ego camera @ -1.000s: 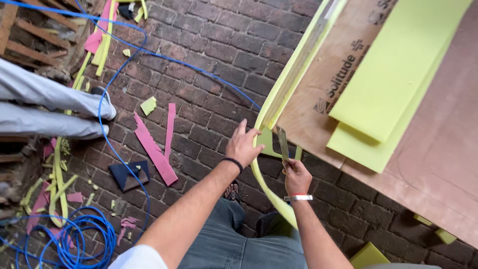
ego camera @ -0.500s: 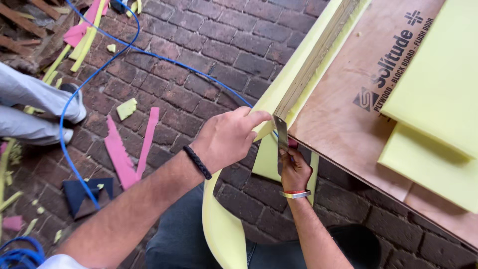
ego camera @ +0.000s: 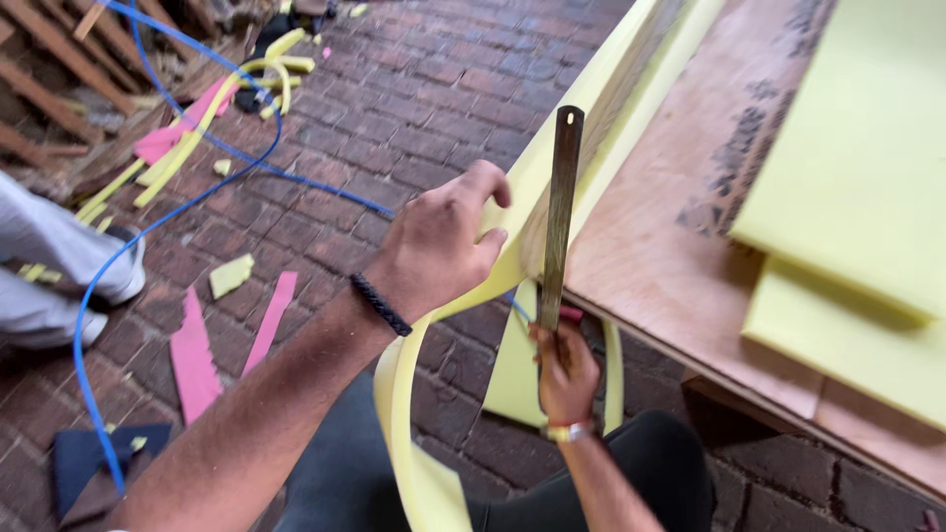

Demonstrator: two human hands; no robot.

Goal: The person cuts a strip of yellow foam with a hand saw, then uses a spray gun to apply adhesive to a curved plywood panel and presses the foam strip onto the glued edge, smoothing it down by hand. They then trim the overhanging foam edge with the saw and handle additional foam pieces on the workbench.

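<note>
Since 0.5 s ago I see the saw blade (ego camera: 558,212) raised along the plywood board (ego camera: 680,246) edge. Right hand (ego camera: 562,369) grips its handle; left hand (ego camera: 439,246) pinches the pale-yellow foam strip (ego camera: 404,414) drooping beside the board.

1. Setting: informal outdoor work yard or open workshop, apparently for foam cutting.
2. Ground: dark red brick paving (ego camera: 394,118), worn and dusty.
3. Bench: bare plywood board (ego camera: 690,246) carrying stacked yellow foam sheets (ego camera: 847,177).
4. Waste: pink offcuts (ego camera: 192,355) and yellow foam scraps (ego camera: 232,274) scattered over the bricks.
5. Services: blue hose or cable (ego camera: 197,197) trailing across the floor.
6. Upper left: heap of broken timber slats (ego camera: 49,89), rough storage.
7. Tooling: long metal blade (ego camera: 558,207) held upright at the bench edge.
</note>
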